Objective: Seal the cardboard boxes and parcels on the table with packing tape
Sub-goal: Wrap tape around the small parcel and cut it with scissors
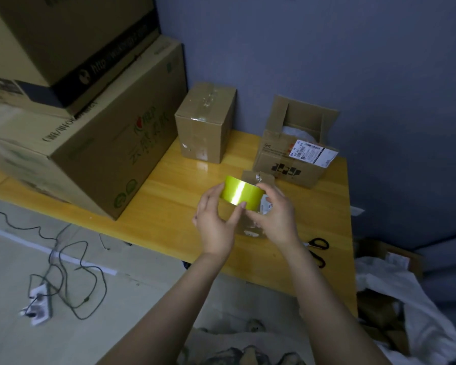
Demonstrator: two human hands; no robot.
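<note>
A yellow wooden table [169, 196] is standing against a blue wall, bearing everything in play. At its left end a large printed carton [103, 154] is sitting with a black-banded carton [63, 43] stacked on top of it. White plastic sheeting [406, 299] is lying crumpled off the table's right edge, and dark cables [71, 272] are trailing across the floor on the left. By the wall, an open box [287, 167] is standing with its flaps up and a shipping label [307, 150] hanging over its front rim; well to its left a taped box [203, 133] is standing upright, clear tape running along its top seam.

Both hands are hovering over the middle of the table. The left hand [216, 222] is curling round the left side of a roll of yellow-green packing tape [237, 192], thumb lying against its near edge. The right hand [277, 214] is gripping the roll's right side, fingers bent over it. Directly beneath them a small parcel [248, 227] is lying, mostly hidden. Black-handled scissors [318, 245] are resting near the right edge.
</note>
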